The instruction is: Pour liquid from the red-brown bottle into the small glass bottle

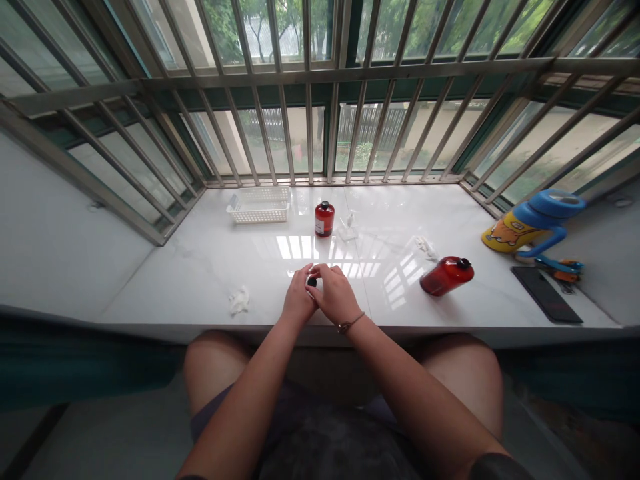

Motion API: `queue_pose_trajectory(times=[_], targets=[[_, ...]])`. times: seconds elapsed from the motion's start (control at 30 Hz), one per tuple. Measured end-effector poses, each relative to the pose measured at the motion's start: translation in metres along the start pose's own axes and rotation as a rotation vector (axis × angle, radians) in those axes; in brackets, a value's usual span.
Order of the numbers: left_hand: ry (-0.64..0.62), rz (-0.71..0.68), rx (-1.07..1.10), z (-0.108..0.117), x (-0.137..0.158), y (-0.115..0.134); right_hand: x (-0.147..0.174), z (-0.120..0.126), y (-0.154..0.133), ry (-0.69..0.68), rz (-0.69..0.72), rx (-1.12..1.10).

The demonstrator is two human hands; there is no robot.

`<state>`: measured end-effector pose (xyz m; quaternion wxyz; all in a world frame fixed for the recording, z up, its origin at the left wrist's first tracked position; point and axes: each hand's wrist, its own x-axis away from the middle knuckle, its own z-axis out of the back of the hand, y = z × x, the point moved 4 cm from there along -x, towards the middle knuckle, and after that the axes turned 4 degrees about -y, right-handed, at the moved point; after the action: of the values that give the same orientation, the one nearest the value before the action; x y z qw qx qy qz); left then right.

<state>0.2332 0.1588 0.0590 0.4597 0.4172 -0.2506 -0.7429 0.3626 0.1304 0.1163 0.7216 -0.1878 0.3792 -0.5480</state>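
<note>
Close together at the counter's front edge, my left hand and my right hand meet around a small black cap. Curled fingers from both hands touch it, and whether something sits beneath the cap is hidden. Beyond my hands stands an upright red bottle with a black top and a pale label. A clear plastic piece lies just right of that bottle. Another red bottle, also black-topped, is farther right of my right hand.
A white plastic basket sits at the back left of the white counter. Crumpled tissues lie left and right. At right are a blue-and-yellow jug, a black phone and an orange-and-blue item. Metal bars cover the window.
</note>
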Motion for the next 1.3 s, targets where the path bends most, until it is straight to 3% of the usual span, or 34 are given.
queue_pose_trajectory(times=[0.4,0.7,1.0,1.3], targets=[[-0.037,0.083,0.010,0.003,0.003,0.001,-0.001,0.000,0.001,0.018,-0.026,0.033],[-0.112,0.128,-0.002,0.025,0.042,-0.003,0.003,0.012,0.005,-0.012,0.033,-0.003],[-0.227,0.138,0.124,0.034,0.013,0.000,-0.001,0.015,0.001,-0.085,0.097,0.021],[-0.204,0.148,0.139,0.032,0.013,-0.001,-0.001,0.006,0.000,-0.045,0.064,0.125]])
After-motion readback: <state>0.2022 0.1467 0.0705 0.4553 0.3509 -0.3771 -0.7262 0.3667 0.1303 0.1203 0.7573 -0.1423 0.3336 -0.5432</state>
